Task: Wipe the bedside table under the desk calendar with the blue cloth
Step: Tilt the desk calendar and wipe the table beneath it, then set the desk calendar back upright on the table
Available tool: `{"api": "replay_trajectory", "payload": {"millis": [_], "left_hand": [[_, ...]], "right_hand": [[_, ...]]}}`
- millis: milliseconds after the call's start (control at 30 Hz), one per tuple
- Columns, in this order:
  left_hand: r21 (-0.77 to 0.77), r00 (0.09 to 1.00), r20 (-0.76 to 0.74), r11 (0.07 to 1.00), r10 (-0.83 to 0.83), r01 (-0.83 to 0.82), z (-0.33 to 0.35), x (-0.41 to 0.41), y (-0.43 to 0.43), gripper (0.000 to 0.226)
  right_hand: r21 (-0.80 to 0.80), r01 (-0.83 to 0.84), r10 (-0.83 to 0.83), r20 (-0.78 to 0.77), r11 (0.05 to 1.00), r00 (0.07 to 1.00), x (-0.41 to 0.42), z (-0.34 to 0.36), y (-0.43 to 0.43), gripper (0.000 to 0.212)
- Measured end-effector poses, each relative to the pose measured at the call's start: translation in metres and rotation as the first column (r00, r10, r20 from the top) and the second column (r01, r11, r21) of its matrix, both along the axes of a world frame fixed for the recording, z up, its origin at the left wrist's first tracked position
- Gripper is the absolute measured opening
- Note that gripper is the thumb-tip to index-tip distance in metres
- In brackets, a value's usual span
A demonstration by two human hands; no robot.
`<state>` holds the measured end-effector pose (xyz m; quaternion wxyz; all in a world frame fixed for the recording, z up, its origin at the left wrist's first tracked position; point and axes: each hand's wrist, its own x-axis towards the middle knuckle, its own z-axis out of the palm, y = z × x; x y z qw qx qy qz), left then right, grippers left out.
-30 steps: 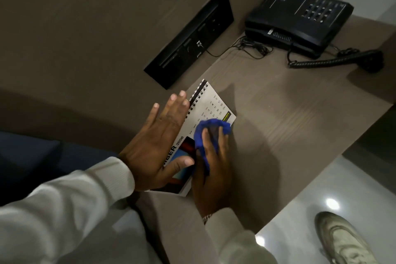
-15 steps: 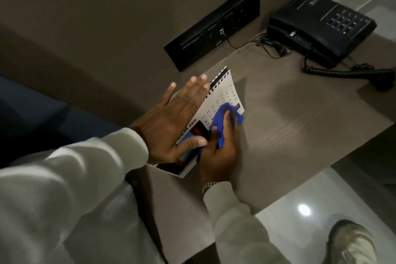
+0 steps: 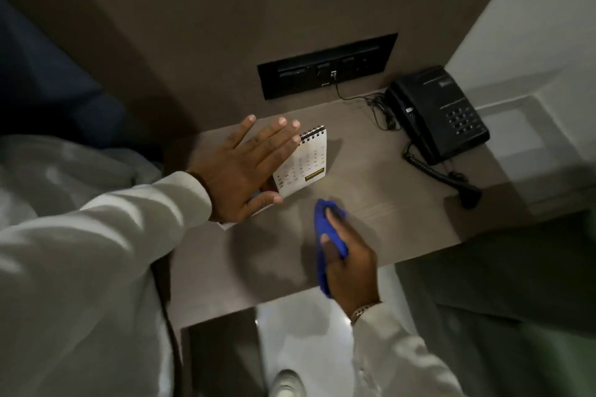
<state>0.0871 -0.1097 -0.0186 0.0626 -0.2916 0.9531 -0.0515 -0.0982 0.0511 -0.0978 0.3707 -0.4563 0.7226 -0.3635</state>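
The white spiral-bound desk calendar (image 3: 304, 164) rests on the left part of the grey-brown bedside table (image 3: 380, 177). My left hand (image 3: 245, 171) lies flat over the calendar's left half, fingers spread, thumb under its lower edge. My right hand (image 3: 350, 263) is closed around the bunched blue cloth (image 3: 325, 229), which touches the table top a little to the right of and below the calendar. Part of the calendar's lower cover is hidden under my left hand.
A black telephone (image 3: 442, 113) with a coiled cord and its handset (image 3: 467, 193) off the cradle sits at the table's right. A black socket panel (image 3: 325, 66) with a plugged cable is in the wall behind. Glossy floor and a white shoe (image 3: 287, 383) lie below.
My right hand with the cloth has pulled away from the calendar's edge toward the table's front. The left hand stays on the calendar. The camera view has swung, so the whole scene appears rotated.
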Motion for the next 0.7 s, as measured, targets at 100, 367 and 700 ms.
{"api": "replay_trajectory", "payload": {"millis": [100, 367, 700], "left_hand": [[0.047, 0.985, -0.135, 0.993, 0.111, -0.106, -0.019, -0.013, 0.041, 0.082], [0.357, 0.808, -0.198, 0.808, 0.555, -0.468, -0.105, -0.058, 0.137, 0.077], [0.263, 0.631, -0.090, 0.629, 0.771, -0.732, -0.167, -0.066, 0.151, 0.079]], "right_hand": [[0.044, -0.138, 0.144, -0.228, 0.989, 0.963, -0.059, -0.002, -0.007, 0.043], [0.249, -0.368, 0.439, -0.621, 0.896, 0.649, -0.118, -0.035, -0.032, 0.050], [0.374, -0.365, 0.516, -0.712, 0.852, 0.476, -0.119, -0.072, -0.037, 0.090]]}}
